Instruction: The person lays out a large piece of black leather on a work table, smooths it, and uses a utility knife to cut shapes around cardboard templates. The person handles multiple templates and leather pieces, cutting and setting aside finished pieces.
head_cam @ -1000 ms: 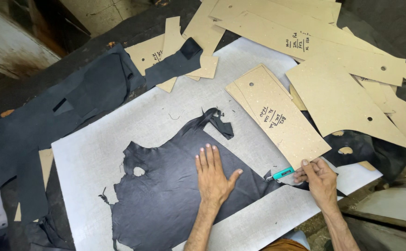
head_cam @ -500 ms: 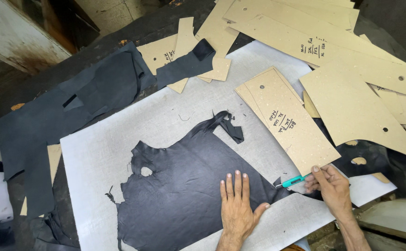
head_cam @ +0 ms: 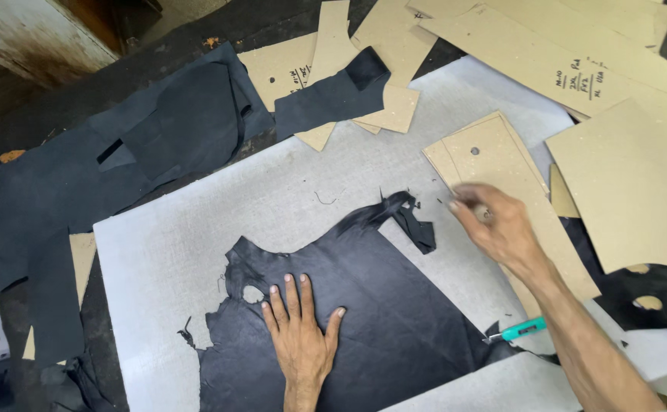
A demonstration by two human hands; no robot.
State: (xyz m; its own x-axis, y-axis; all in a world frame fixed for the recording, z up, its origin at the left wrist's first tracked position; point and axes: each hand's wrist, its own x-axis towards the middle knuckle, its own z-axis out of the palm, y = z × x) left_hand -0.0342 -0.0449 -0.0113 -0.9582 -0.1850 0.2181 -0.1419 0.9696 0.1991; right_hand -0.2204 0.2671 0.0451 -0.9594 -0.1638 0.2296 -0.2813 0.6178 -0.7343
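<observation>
Pressing flat on a dark navy leather hide (head_cam: 394,320), the left hand (head_cam: 300,332) lies palm down with its fingers (head_cam: 287,294) spread narrowly, a hold that looks meant to keep the hide from shifting on the grey cutting mat (head_cam: 196,229). The hide sits at the lower middle of the mat, which covers the table. Its surface is matte and faintly creased, its upper edge is ragged, a small hole shows near the left hand, and a thin twisted strip trails off toward the upper right. The right hand (head_cam: 501,225) reaches across to a tan cardboard pattern (head_cam: 501,160) just right of the hide; its fingers are curled over the pattern's near edge, blurred, so I cannot tell whether they grip anything. A teal-handled knife (head_cam: 520,329) lies free on the mat beneath the right forearm. More cardboard patterns (head_cam: 577,61) fan out above, and other dark leather pieces (head_cam: 120,168) rest to the left.
</observation>
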